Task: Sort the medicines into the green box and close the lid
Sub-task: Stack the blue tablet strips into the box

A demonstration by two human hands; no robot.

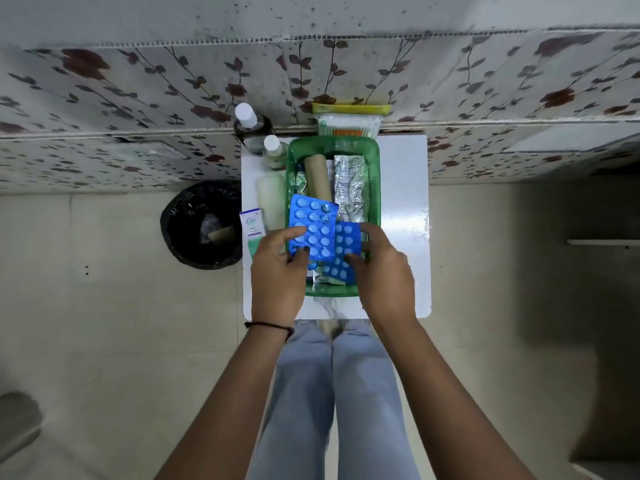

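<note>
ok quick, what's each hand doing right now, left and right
Left hand: closed on the larger blue blister pack, over the green box.
Right hand: closed on the second blue blister pack, partly under the first.

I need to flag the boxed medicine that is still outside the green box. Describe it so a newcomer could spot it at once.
Start at the small white table with the green box on it. Left of the box, at the table's left edge beside the left hand, lies a white and green carton. It is the only printed carton; its neighbours are bottles.
</note>
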